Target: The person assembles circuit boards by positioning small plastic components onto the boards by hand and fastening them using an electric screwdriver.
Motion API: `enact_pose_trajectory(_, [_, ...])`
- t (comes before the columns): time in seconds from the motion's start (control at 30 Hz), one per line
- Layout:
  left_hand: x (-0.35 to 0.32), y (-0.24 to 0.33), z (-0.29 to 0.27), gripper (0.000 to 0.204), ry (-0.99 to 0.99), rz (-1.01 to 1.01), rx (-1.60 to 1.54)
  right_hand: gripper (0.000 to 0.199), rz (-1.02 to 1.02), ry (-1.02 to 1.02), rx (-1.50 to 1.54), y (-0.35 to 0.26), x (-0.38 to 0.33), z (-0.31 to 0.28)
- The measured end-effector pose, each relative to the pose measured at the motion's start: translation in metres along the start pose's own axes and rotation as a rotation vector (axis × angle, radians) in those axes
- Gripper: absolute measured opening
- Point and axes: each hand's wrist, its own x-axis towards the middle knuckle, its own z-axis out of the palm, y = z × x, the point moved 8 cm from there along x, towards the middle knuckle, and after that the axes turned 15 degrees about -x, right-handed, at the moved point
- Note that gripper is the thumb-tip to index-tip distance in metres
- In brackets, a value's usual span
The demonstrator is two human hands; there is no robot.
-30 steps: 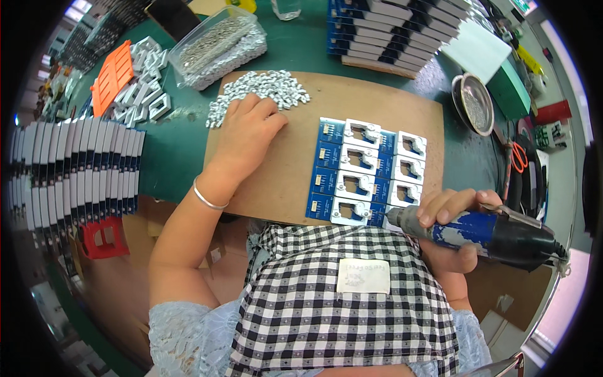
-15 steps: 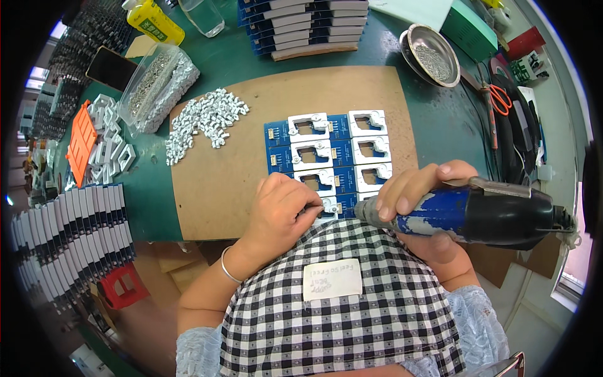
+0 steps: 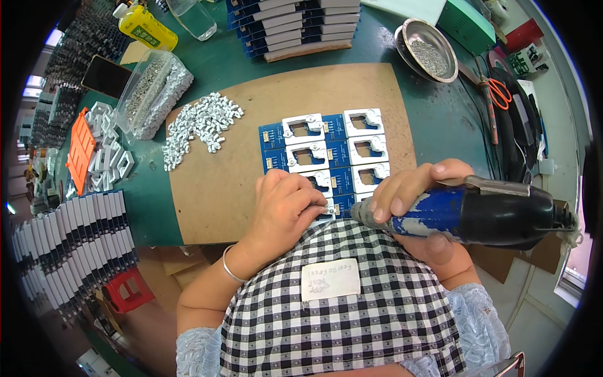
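My right hand (image 3: 411, 195) is wrapped round a blue and black power screwdriver (image 3: 496, 217). The tool lies nearly level, its nose pointing left towards the lower boards. With thumb and forefinger pinched together, my left hand (image 3: 286, 204) touches the nearest white frame of the left column. What the pinch holds, if anything, is too small to make out. Blue circuit boards (image 3: 337, 154) lie in a block, bearing two columns of white plastic frames (image 3: 364, 121). My hands and the tool partly cover the nearest frames.
Small white plastic parts (image 3: 201, 122) are heaped on the brown board (image 3: 220, 185). Beyond stand a tub of metal bits (image 3: 147, 94), stacked boards (image 3: 282, 31) and a metal bowl of small fasteners (image 3: 430, 53). At right lie orange-handled scissors (image 3: 499, 94); at left, an orange plastic piece (image 3: 80, 154).
My left fingertips have shifted slightly right over the nearest left frame. The screwdriver stays in my right hand, its nose slightly further left. The whole view has moved a little.
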Motion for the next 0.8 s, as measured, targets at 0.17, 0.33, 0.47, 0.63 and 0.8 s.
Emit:
enact_pose_trajectory(0.17, [-0.001, 0.0, -0.003, 0.018, 0.038, 0.0, 0.005, 0.064, -0.037, -0.048, -0.047, -0.004, 0.005, 0.005])
enact_pose_trajectory(0.33, [-0.002, -0.003, -0.003, 0.02, 0.024, -0.026, 0.02, 0.065, -0.169, -0.117, 0.011, -0.01, 0.019, 0.022])
enact_pose_trajectory(0.47, [-0.002, -0.008, -0.004, 0.02, 0.038, -0.048, -0.017, 0.063, -0.183, -0.137, -0.005, -0.011, 0.024, 0.031])
enact_pose_trajectory(0.63, [-0.002, -0.009, -0.004, 0.018, 0.04, 0.004, -0.049, 0.056, -0.125, -0.131, -0.072, -0.01, 0.028, 0.04])
enact_pose_trajectory(0.8, [-0.003, -0.01, -0.005, 0.017, 0.052, 0.009, -0.069, 0.05, -0.067, -0.116, -0.142, -0.013, 0.029, 0.046])
